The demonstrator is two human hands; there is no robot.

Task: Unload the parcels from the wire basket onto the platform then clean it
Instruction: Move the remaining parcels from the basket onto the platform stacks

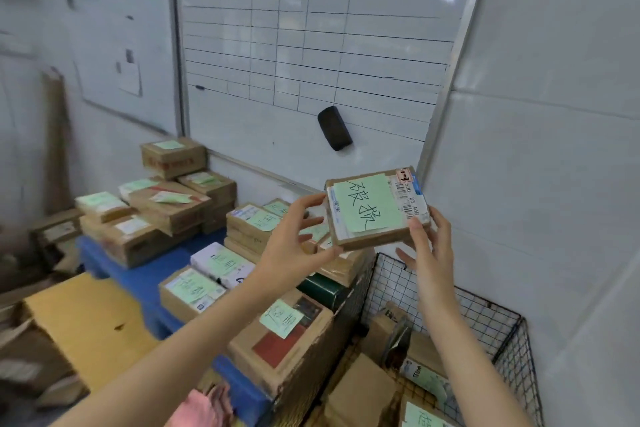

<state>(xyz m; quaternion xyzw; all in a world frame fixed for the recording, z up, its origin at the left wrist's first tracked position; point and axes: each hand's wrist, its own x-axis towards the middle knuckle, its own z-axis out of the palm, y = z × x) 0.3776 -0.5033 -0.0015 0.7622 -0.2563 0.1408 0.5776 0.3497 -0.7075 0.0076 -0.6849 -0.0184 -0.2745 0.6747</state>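
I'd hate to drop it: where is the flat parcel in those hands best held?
Probably by its opposite edges, from both sides, as the left hand and right hand do: the flat parcel is thin and wide, so its edges pinch easily.

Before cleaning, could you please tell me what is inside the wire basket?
Cardboard parcels lie inside the wire basket, one bearing a green note. They hide most of its floor and anything beneath. The left hand and right hand hold a raised parcel.

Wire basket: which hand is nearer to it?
The right hand: it holds the right edge of the raised parcel above the back rim of the wire basket. The left hand grips the left edge, over the stacked parcels on the platform.
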